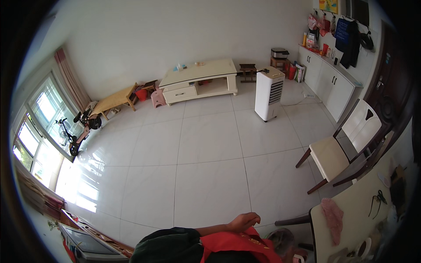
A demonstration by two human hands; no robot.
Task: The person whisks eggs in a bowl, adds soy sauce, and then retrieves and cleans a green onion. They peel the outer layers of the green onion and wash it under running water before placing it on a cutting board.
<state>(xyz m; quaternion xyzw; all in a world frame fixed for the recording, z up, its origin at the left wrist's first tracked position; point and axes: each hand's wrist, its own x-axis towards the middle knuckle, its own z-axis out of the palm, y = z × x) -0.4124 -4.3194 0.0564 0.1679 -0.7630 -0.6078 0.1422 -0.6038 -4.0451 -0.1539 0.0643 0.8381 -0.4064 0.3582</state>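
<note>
My left hand (pixel 244 222) reaches across the front of my body from a dark green sleeve (pixel 167 241). Its fingers are curled in, and I see nothing held in them. It is just above the red apron (pixel 235 241) I wear, which bears yellow markings. To the right of the apron is a clear plastic bag (pixel 281 237), low by the table leg; its contents are unclear. A brownish patch at the bottom edge beside the bag may be part of my right hand, but it is too cut off to be sure.
At right stand a dining table (pixel 320 227) with a pink cloth (pixel 333 218) and scissors (pixel 380 197), and a cream chair (pixel 332 157). Ahead are a white air cooler (pixel 268 95), a TV cabinet (pixel 197 79), a pink stool (pixel 158 98) and a wooden bench (pixel 115 95). A small bike (pixel 74 141) stands by the glass door.
</note>
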